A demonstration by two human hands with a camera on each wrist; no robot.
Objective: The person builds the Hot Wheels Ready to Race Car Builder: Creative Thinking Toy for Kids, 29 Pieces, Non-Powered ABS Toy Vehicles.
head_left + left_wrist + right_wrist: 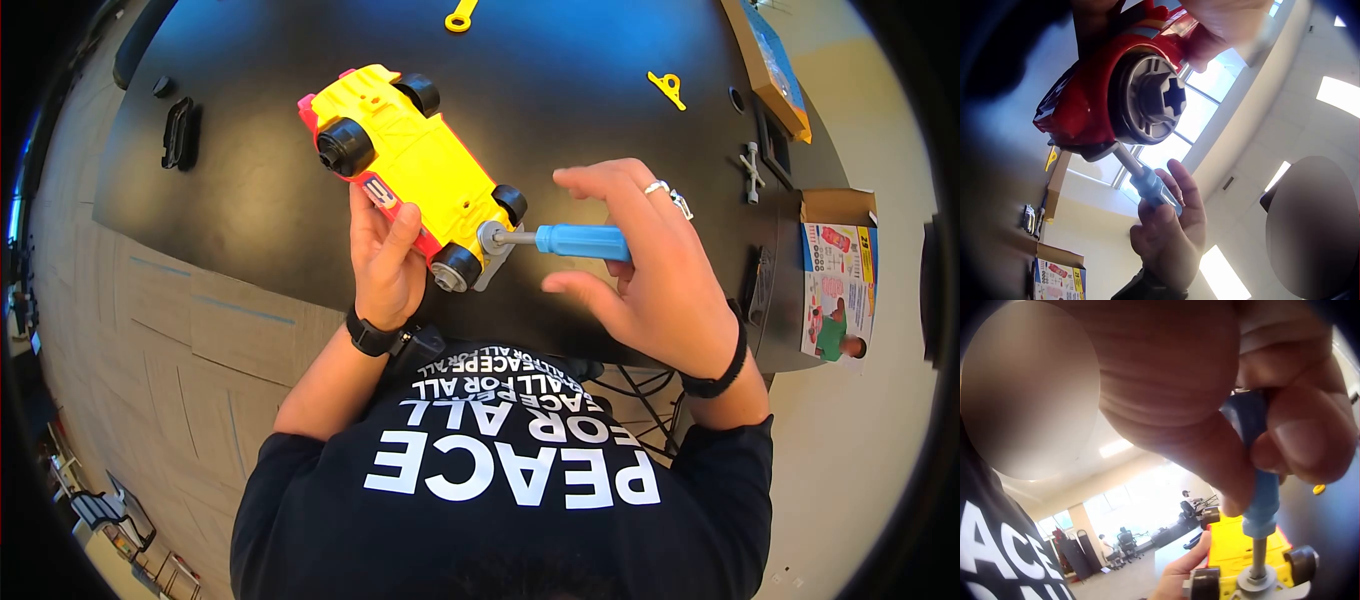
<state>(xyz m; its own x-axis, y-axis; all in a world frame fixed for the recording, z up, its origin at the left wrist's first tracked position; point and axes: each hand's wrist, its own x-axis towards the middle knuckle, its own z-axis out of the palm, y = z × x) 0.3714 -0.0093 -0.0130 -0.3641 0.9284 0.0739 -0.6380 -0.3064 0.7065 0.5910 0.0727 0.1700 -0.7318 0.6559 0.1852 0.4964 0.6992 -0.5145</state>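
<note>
A toy car (418, 165) is turned with its yellow underside to the head camera. My left hand (388, 265) grips its red side, thumb near a rear wheel (1157, 103). A blue-handled screwdriver (580, 241) has its shaft on a round grey piece (491, 237) between the two wheels at the near end. My right hand (665, 270) holds the handle end, thumb and index finger spread apart in the head view. In the right wrist view, fingers surround the blue handle (1261, 500), and the grey piece (1256, 579) lies against the yellow underside (1241, 550).
Yellow tools (460, 18) (667, 90) lie on the dark table (560, 100). A black part (179, 133) is at the left, a grey cross-shaped tool (752, 172) at the right. An open tray box (768, 60) and a printed box (838, 275) are at the right edge.
</note>
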